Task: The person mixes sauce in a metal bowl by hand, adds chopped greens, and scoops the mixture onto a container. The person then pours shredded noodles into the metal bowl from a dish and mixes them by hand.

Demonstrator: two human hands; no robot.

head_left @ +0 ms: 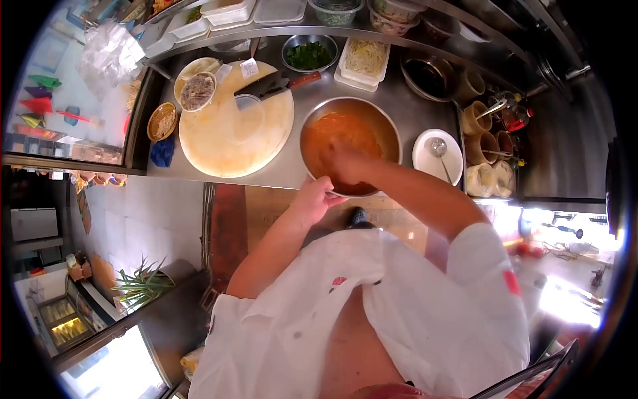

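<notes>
A steel mixing bowl [397,133] with an orange-red mixture [345,126] in it stands at the counter's front edge. My left hand [318,201] grips its near rim, thumb on the edge and fingers underneath. Inside the bowl is my right hand [345,163], reaching down into the mixture. Its fingers are blurred and partly sunk, so what they hold does not show. Left of the bowl, a cleaver [262,88] with a reddish wooden handle lies on a round cutting board [219,146].
A white plate [420,156] with a ladle [438,149] lies right of the bowl. Behind are a bowl of greens [309,56], a tub of pale shreds [364,56] and a bowl of dark liquid [425,74]. Containers [482,146] line the right; a metal shelf [279,32] runs overhead.
</notes>
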